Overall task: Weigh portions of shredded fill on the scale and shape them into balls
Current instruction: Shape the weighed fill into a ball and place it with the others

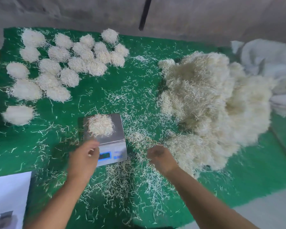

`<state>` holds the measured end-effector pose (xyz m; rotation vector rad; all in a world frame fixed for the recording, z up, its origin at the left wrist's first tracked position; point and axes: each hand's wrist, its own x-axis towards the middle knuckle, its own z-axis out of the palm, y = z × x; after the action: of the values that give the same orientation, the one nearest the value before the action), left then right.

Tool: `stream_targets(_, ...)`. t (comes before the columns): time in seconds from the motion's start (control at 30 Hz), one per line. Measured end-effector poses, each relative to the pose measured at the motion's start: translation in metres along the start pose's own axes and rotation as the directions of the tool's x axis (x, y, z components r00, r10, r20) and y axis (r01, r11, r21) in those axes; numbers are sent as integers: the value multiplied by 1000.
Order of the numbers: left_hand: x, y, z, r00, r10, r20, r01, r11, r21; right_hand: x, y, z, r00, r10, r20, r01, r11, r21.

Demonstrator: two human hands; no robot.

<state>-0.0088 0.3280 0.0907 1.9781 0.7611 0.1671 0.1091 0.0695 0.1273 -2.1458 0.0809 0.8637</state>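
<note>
Fluffy shredded portion [100, 124] sits on steel scale [106, 138] at centre; balls [56, 66] at 10 o'clock; loose heap [205, 104] at 2 o'clock; left hand [84, 157] pinches a strand; right hand [160, 157] fingers curled, grip unclear.

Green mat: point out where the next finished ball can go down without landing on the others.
Roomiest: the green mat left of the scale, below the lone ball. A thinly littered strip lies between the finished balls and the loose pile. Crowded: the upper left, and the shreds below the scale.
</note>
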Motion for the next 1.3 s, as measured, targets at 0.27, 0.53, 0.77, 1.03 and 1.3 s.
stream_targets(0.27, -60, 25, 37, 987, 82, 139, -81, 997, -7, -7, 44, -44, 976, -75, -205, 14, 959, -284)
stream_targets(0.53, -128, 39, 40, 998, 6, 69, -14, 993, 114, 46, 79, -99, 970, -67, -234, -90, 794, -601)
stream_targets(0.77, -165, 77, 88, 997, -80, 2, 75, 950, 303, 67, 123, -114, 975, -149, -167, -11, 715, -699)
stream_targets(1.03, -193, 100, 179, 984, -138, 112, 94, 940, 328, 85, 182, -145, 990, -74, -119, -25, 743, -669)
stream_targets(1.3, -201, 114, 235, 923, -144, 357, 2, 929, 371, 77, 188, -177, 985, -166, -44, 139, 921, -365)
